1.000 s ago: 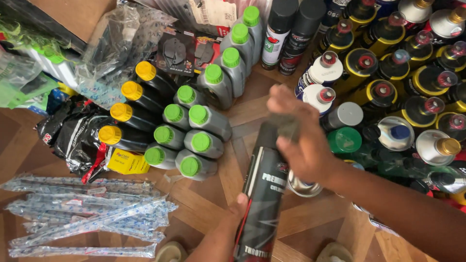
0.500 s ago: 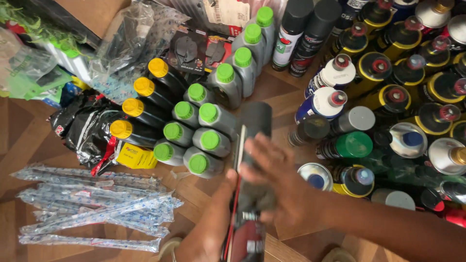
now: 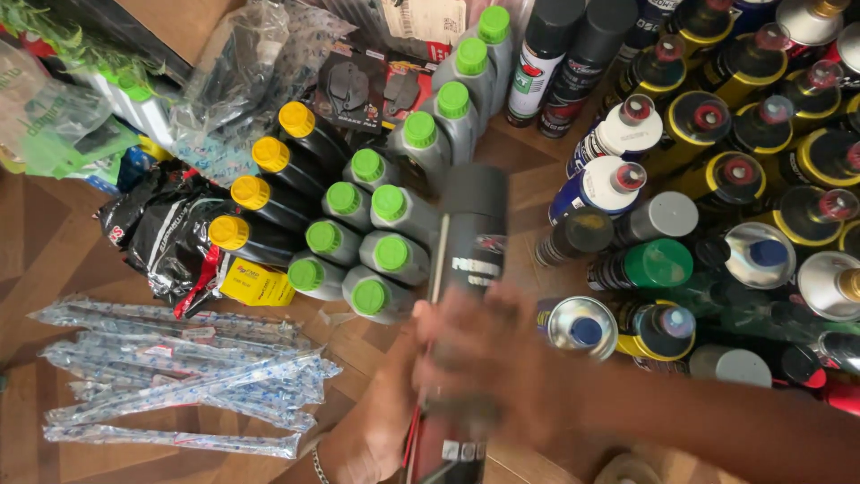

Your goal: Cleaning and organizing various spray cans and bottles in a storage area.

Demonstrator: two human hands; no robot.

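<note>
I hold a tall black spray can (image 3: 470,229) with a dark cap upright over the wooden floor. A thin red straw runs down its side. My left hand (image 3: 376,430) grips the can near its bottom. My right hand (image 3: 488,354), blurred by motion, wraps around the can's middle. Just left of the can stand grey bottles with green caps (image 3: 376,242) and black bottles with yellow caps (image 3: 260,188).
Many spray cans (image 3: 717,206) with black, white, green and silver tops crowd the right side. Long clear-wrapped packets (image 3: 179,376) lie at the lower left. Black plastic bags (image 3: 152,233) and clear packaging (image 3: 233,72) sit at the upper left on the wooden floor (image 3: 36,269).
The spray can rose upright and shifted right toward the middle. My right hand slid from its top down to its middle; my left hand stayed at its base.
</note>
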